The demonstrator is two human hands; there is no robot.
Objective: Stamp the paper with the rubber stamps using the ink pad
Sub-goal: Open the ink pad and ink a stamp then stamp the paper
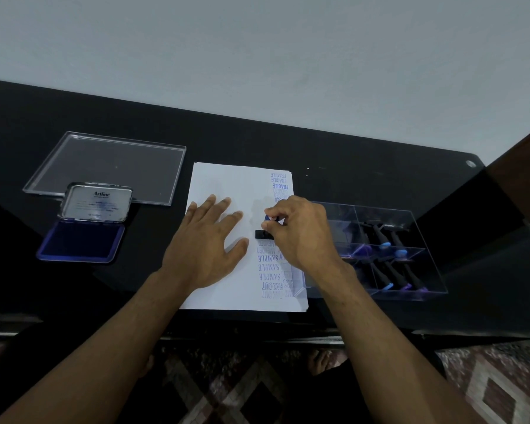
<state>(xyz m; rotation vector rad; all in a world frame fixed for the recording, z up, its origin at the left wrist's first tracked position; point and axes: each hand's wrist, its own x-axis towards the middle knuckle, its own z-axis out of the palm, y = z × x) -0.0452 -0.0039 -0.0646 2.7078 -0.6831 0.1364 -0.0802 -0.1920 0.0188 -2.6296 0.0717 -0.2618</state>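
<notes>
The right hand (291, 231) pinches a black rubber stamp with a blue knob (265, 232) down on the white paper sheet (227, 295), while the left hand (208, 240) lies flat beside it. Tilting could smudge or overlap the printed column.

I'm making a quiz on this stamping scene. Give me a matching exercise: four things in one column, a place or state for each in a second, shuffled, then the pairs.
Things:
1. ink pad
2. paper
3. stamp
4. clear box

Places or states:
A. held in the right hand
B. lid open, left of the paper
C. holds spare stamps, right of the paper
D. pressed flat under the left hand

Pairs: 1-B, 2-D, 3-A, 4-C
</notes>
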